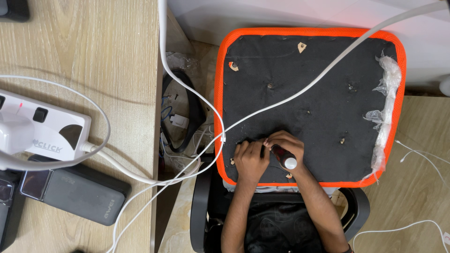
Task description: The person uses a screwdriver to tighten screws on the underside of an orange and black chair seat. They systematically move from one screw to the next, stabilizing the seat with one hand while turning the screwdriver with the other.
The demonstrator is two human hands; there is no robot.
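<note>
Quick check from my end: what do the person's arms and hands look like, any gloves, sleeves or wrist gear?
Both forearms are bare up from the bottom edge of the view, with no sleeves showing. The left hand and right hand wear no gloves, and no rings can be made out. A thin dark band seems to sit on the right arm at the frame's bottom edge, mostly cut off.

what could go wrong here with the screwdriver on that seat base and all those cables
1. The white cables lie across the seat base near both hands; an elbow might snag them.
2. The left hand pinches right at the screwdriver tip, so a slip by the right hand may jab a finger.
3. The base rests loose on the chair and could shift.
</note>
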